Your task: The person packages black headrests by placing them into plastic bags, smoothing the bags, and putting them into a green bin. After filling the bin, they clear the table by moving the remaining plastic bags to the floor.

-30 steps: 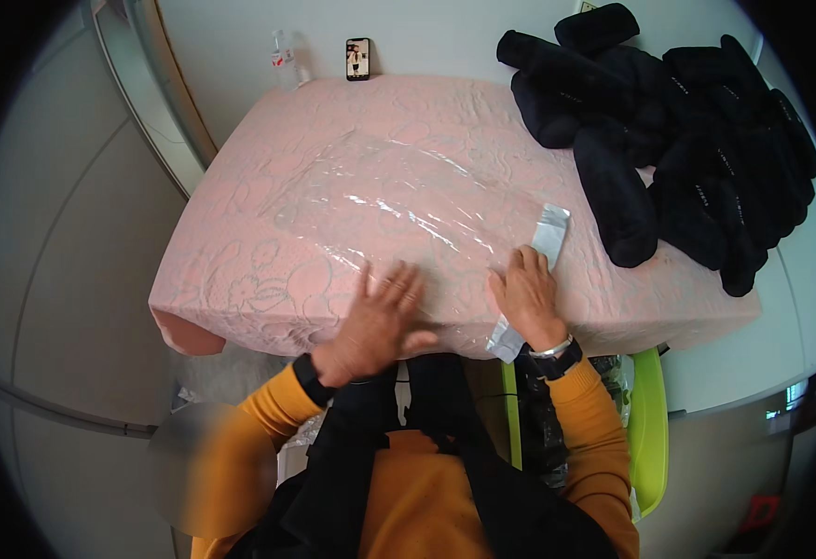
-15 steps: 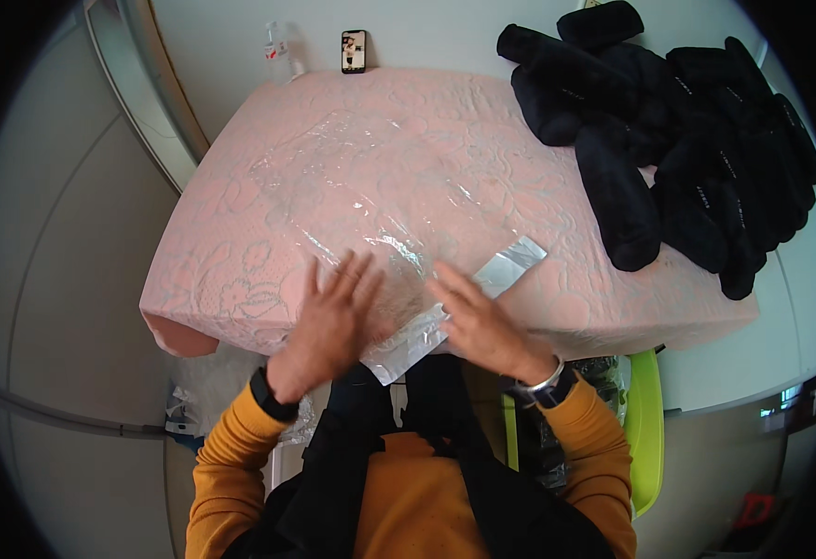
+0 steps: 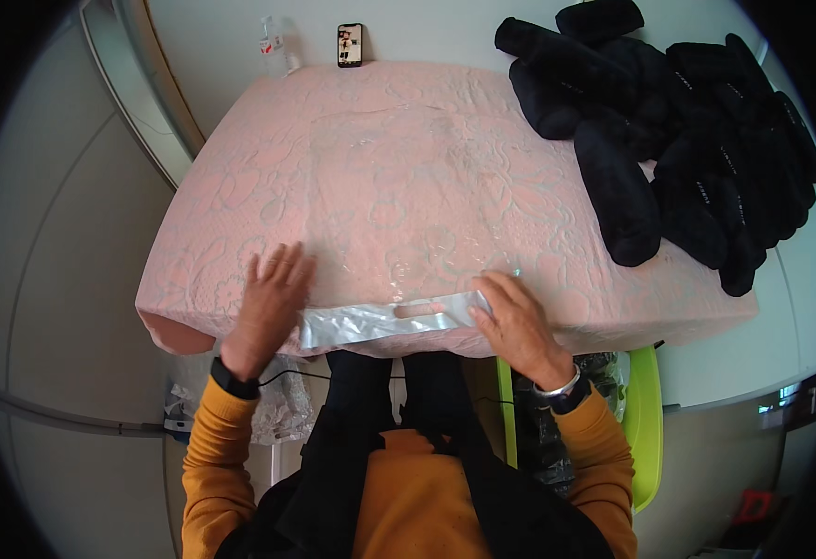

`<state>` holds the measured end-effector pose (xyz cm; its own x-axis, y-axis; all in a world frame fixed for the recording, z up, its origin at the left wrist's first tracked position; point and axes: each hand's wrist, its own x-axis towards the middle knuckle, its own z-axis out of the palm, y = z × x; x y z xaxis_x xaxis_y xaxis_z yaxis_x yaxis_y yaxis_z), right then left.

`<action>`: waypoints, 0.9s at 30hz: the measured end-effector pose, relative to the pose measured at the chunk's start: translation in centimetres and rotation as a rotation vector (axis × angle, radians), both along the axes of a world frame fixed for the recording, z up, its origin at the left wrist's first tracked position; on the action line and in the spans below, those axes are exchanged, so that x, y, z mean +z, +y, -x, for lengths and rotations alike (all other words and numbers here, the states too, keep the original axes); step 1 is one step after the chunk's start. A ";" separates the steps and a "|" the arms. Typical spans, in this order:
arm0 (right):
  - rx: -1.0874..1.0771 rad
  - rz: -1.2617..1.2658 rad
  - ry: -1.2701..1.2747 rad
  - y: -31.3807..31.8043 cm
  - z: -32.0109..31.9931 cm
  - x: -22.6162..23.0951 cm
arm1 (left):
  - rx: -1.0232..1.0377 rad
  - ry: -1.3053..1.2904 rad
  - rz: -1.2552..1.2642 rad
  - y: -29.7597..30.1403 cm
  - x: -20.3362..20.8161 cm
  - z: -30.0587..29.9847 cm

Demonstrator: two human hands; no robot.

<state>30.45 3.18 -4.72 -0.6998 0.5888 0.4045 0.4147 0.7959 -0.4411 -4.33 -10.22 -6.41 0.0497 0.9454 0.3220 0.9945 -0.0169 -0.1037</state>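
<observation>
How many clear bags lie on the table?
1: a clear bag, flat on the pink cloth, its silver strip near the front edge between the left hand and right hand. Another directly underneath could be hidden.

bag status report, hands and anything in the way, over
Left hand open, by left end of silver strip; right hand at its right end, grip unclear. Bag flat, strip along near edge. Black cushions off right, apart from bag.
</observation>
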 end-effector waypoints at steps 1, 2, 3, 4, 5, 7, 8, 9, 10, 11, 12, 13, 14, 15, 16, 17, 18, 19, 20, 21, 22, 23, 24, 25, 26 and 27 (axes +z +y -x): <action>-0.001 -0.001 0.000 0.6 -0.4 -0.2 | 0.070 0.040 -0.052 0.0 0.0 0.5; -0.009 -0.100 -0.008 1.2 -0.7 -0.4 | 0.070 0.041 -0.052 -0.4 0.4 0.9; -0.022 -0.197 -0.017 1.9 -1.1 -0.7 | 0.120 0.083 -0.065 -0.8 1.9 0.7; -0.031 -0.294 -0.026 2.3 -1.2 -0.7 | 0.173 0.126 -0.077 -1.4 3.5 0.5; -0.033 -0.292 -0.026 2.6 -1.1 -0.7 | 0.226 0.168 -0.090 -1.6 4.4 0.5; 0.016 -0.126 -0.073 2.5 -0.1 -0.4 | 0.091 0.085 -0.180 -1.1 4.8 -1.8; 0.051 -0.043 -0.096 2.3 0.6 -0.2 | -0.006 -0.011 -0.140 -0.7 4.4 -4.0; 0.069 -0.036 -0.096 1.7 1.5 0.1 | -0.102 -0.110 -0.101 0.2 3.5 -6.8; 0.062 0.047 -0.218 1.2 2.5 0.5 | -0.303 -0.258 -0.157 1.5 2.0 -10.2; 0.069 0.119 -0.332 0.7 3.7 1.2 | -0.380 -0.354 -0.134 2.4 0.1 -12.7; 0.059 0.192 -0.454 0.7 4.2 1.4 | -0.368 -0.434 -0.113 3.5 0.1 -15.0; 0.061 0.190 -0.453 1.0 4.3 0.9 | -0.364 -0.514 -0.089 4.3 0.1 -16.3; 0.084 0.059 -0.327 1.4 4.2 -0.3 | -0.362 -0.513 -0.090 4.8 0.1 -16.3; 0.102 -0.068 -0.202 1.6 3.9 -1.5 | -0.346 -0.485 -0.099 5.5 0.1 -16.2; 0.125 -0.193 -0.075 1.6 3.7 -2.1 | -0.324 -0.457 -0.109 6.2 -0.1 -15.9; 0.128 -0.189 -0.075 1.4 3.5 -2.4 | -0.302 -0.428 -0.118 6.6 -0.4 -15.7; 0.113 -0.220 -0.129 1.3 3.2 -2.7 | -0.299 -0.429 -0.114 6.6 -0.9 -15.4; 0.099 -0.251 -0.182 1.1 3.0 -2.9 | -0.289 -0.372 -0.062 6.3 -1.4 -14.9; 0.084 -0.282 -0.235 1.1 3.0 -3.1 | -0.278 -0.314 -0.009 5.9 -1.9 -14.1; 0.075 -0.274 -0.234 1.2 3.0 -3.1 | -0.281 -0.253 0.048 5.7 -2.2 -13.1; 0.076 -0.255 -0.253 1.0 3.0 -2.8 | -0.290 -0.255 0.058 5.3 -2.2 -11.8; 0.089 -0.236 -0.274 1.0 3.0 -2.6 | -0.243 -0.223 0.068 4.9 -2.1 -10.1; 0.103 -0.217 -0.294 1.0 2.9 -2.5 | -0.196 -0.191 0.078 4.4 -2.0 -8.3; 0.110 -0.214 -0.295 1.0 2.9 -2.3 | -0.132 -0.184 0.080 3.9 -2.1 -6.3; 0.108 -0.207 -0.308 1.0 2.8 -2.1 | -0.073 -0.176 0.082 3.4 -2.2 -4.4; 0.106 -0.200 -0.321 1.0 2.7 -2.0 | -0.071 -0.176 0.085 3.1 -2.0 -2.9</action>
<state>27.78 4.21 -6.74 -0.8623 0.4379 0.2543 0.4170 0.8990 -0.1340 -1.44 -7.10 -8.44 0.0674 0.9657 0.2509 0.9931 -0.0891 0.0763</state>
